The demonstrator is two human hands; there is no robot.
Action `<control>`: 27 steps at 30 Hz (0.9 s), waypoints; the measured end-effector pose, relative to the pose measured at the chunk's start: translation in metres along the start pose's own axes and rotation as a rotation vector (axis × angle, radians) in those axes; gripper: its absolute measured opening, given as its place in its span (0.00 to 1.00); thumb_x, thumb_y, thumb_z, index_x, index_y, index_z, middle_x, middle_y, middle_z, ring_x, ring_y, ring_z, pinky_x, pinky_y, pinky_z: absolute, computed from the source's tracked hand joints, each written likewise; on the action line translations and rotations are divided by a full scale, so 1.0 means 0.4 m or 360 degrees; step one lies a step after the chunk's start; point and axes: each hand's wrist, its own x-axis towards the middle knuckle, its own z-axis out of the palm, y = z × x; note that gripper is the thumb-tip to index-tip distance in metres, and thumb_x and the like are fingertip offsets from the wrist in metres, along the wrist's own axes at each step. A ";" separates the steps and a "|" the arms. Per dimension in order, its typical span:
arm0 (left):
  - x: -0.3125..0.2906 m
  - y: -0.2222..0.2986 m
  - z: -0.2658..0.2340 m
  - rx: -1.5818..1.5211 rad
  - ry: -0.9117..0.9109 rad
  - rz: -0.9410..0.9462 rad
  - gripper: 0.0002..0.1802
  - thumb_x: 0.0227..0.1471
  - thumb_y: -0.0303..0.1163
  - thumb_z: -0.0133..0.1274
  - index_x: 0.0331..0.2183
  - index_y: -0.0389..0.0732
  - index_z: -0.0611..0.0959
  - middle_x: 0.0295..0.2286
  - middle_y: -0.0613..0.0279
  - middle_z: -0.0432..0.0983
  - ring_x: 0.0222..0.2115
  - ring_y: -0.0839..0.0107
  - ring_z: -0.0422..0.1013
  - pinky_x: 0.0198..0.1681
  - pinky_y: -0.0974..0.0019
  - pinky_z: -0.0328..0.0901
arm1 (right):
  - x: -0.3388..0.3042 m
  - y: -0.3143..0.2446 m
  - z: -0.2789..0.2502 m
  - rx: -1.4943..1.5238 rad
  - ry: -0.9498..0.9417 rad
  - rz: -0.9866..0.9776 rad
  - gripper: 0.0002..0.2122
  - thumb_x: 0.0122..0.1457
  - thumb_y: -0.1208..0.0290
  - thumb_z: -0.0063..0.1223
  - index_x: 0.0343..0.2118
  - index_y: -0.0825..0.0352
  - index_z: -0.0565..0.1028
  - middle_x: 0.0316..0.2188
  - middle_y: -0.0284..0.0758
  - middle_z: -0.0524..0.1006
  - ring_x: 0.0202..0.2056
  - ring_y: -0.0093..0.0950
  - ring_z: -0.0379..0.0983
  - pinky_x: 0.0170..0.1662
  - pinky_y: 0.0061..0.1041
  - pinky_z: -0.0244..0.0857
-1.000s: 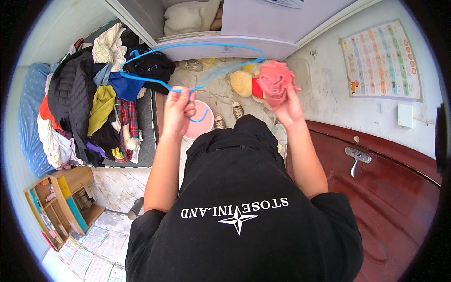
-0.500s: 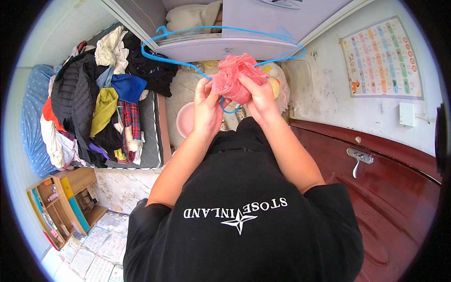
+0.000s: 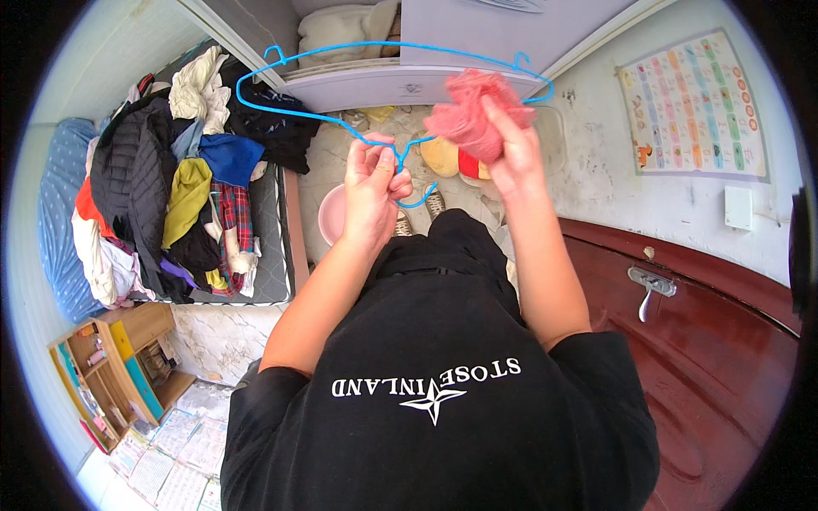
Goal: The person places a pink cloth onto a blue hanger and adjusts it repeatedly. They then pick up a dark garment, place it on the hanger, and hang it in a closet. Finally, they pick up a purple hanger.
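Observation:
My left hand (image 3: 375, 183) grips a blue clothes hanger (image 3: 362, 44) at its neck, thumb pressed over the base of the hook. The hook curls toward my body and the long bar lies on the far side. In my right hand (image 3: 514, 153) is a bunched pink cloth (image 3: 477, 115) with a fuzzy, towel-like look, a little blurred by motion. It covers part of the hanger's right arm. Whether cloth and hanger touch, I cannot tell.
A heap of clothes (image 3: 141, 179) lies on a mattress (image 3: 277, 213) to the left. Below are a pink basin (image 3: 334, 213) and a yellow-and-red item (image 3: 452, 157). A grey cabinet (image 3: 409, 88) stands ahead; a dark red door (image 3: 673, 341) is at the right.
My right hand has moved right with the pink cloth, away from my left hand. The hanger's neck, hidden behind the cloth before, now shows, and the hanger has shifted slightly left.

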 end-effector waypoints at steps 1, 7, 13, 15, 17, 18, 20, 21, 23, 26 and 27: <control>0.004 -0.005 -0.002 -0.0011 -0.0030 0.0001 0.09 0.69 0.24 0.48 0.49 0.46 0.72 0.38 0.68 0.67 0.24 0.79 0.57 0.25 0.74 0.54 | 0.002 -0.015 -0.001 0.0038 0.0033 -0.0031 0.20 0.61 0.76 0.66 0.56 0.69 0.77 0.50 0.37 0.82 0.50 0.31 0.80 0.56 0.35 0.74; 0.047 -0.023 0.088 -0.0019 0.0280 0.0058 0.12 0.68 0.26 0.49 0.50 0.52 0.73 0.48 0.64 0.76 0.33 0.74 0.74 0.26 0.73 0.64 | -0.022 0.133 0.076 -0.0241 -0.0112 -0.0027 0.18 0.61 0.75 0.65 0.54 0.68 0.78 0.50 0.36 0.82 0.50 0.29 0.80 0.56 0.32 0.73; 0.038 0.017 -0.053 0.0025 -0.0065 0.0039 0.10 0.67 0.24 0.50 0.47 0.49 0.73 0.33 0.72 0.69 0.23 0.81 0.61 0.21 0.76 0.52 | 0.016 0.034 0.002 -0.0224 0.0027 0.0035 0.18 0.65 0.73 0.61 0.57 0.70 0.76 0.52 0.39 0.81 0.54 0.32 0.78 0.59 0.37 0.72; 0.023 0.042 -0.087 0.0000 -0.0082 -0.0016 0.08 0.67 0.28 0.52 0.47 0.47 0.74 0.33 0.72 0.65 0.22 0.81 0.57 0.22 0.76 0.49 | 0.026 -0.083 -0.023 -0.0017 -0.0024 0.0072 0.18 0.66 0.73 0.59 0.57 0.70 0.75 0.53 0.42 0.81 0.54 0.34 0.79 0.59 0.39 0.73; 0.011 0.061 -0.068 0.0185 0.0008 -0.0152 0.12 0.67 0.34 0.54 0.50 0.49 0.74 0.36 0.71 0.68 0.23 0.82 0.59 0.21 0.76 0.48 | 0.054 -0.076 -0.086 -0.0086 0.0053 -0.0133 0.18 0.65 0.75 0.59 0.57 0.71 0.75 0.51 0.44 0.81 0.53 0.36 0.80 0.58 0.39 0.74; 0.012 0.074 -0.054 0.0235 -0.0015 -0.0189 0.14 0.67 0.36 0.55 0.51 0.47 0.75 0.35 0.71 0.69 0.22 0.82 0.59 0.20 0.76 0.47 | 0.058 -0.075 -0.085 -0.0125 0.0082 -0.0227 0.17 0.65 0.75 0.59 0.56 0.71 0.76 0.50 0.45 0.82 0.52 0.37 0.80 0.58 0.39 0.75; 0.018 0.096 -0.033 0.0334 -0.0065 -0.0264 0.18 0.66 0.40 0.57 0.53 0.45 0.77 0.33 0.70 0.71 0.21 0.84 0.58 0.20 0.75 0.46 | 0.043 -0.076 -0.086 -0.0230 -0.0008 -0.0187 0.17 0.65 0.76 0.59 0.56 0.71 0.76 0.50 0.44 0.82 0.52 0.36 0.80 0.58 0.38 0.74; 0.034 0.096 -0.056 0.0426 -0.0119 -0.0342 0.19 0.66 0.41 0.58 0.53 0.42 0.79 0.31 0.71 0.72 0.20 0.84 0.56 0.19 0.75 0.45 | 0.035 -0.080 -0.076 -0.0284 -0.0064 -0.0168 0.17 0.65 0.76 0.59 0.56 0.71 0.76 0.50 0.43 0.82 0.52 0.35 0.80 0.58 0.37 0.74; 0.070 0.096 -0.124 0.0615 -0.0223 -0.0513 0.21 0.65 0.42 0.59 0.52 0.36 0.81 0.26 0.71 0.72 0.17 0.86 0.54 0.19 0.76 0.45 | 0.032 -0.091 -0.079 -0.0427 -0.0021 -0.0143 0.17 0.64 0.77 0.61 0.55 0.71 0.76 0.50 0.40 0.82 0.51 0.31 0.80 0.57 0.34 0.74; 0.065 0.138 -0.112 0.0703 -0.0166 -0.0618 0.21 0.64 0.41 0.60 0.46 0.31 0.85 0.20 0.74 0.68 0.15 0.86 0.51 0.18 0.75 0.43 | 0.029 -0.132 -0.107 -0.0618 -0.0070 -0.0061 0.17 0.62 0.77 0.64 0.54 0.71 0.78 0.49 0.38 0.82 0.50 0.28 0.80 0.57 0.32 0.73; 0.066 0.154 -0.116 0.0762 -0.0182 -0.0646 0.20 0.64 0.40 0.60 0.46 0.31 0.85 0.20 0.74 0.68 0.15 0.86 0.51 0.18 0.75 0.43 | 0.031 -0.149 -0.118 -0.0646 -0.0099 -0.0008 0.17 0.62 0.77 0.65 0.53 0.71 0.78 0.49 0.37 0.82 0.50 0.28 0.80 0.57 0.32 0.73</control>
